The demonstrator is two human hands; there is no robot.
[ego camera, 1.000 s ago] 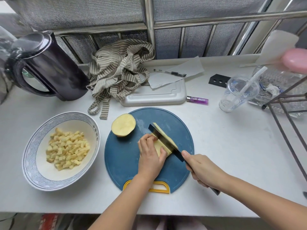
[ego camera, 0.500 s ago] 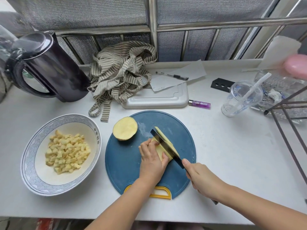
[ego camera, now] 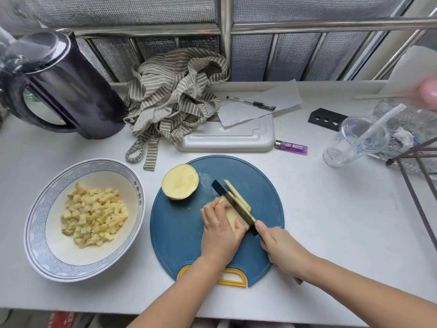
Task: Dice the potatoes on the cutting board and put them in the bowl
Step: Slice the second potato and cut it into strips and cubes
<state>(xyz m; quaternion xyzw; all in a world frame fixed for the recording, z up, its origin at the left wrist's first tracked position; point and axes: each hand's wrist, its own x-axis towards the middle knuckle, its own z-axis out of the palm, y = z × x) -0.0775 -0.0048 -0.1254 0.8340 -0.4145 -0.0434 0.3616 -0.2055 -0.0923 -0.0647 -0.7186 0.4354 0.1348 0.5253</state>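
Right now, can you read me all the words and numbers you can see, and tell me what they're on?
Nothing can be read for sure.
Bowl: four blue characters on the rim, too blurred.
Purple lighter: label print, too small.
Plastic cup: blue print, too blurred.

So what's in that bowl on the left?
A heap of diced potato sits in the middle of the bowl, with bare white wall showing around it. The bottom under the heap is covered, so nothing beneath can be seen.

Home kitchen counter: kettle (ego camera: 63,86), apron (ego camera: 175,95), cutting board (ego camera: 179,233), bowl (ego camera: 47,245).
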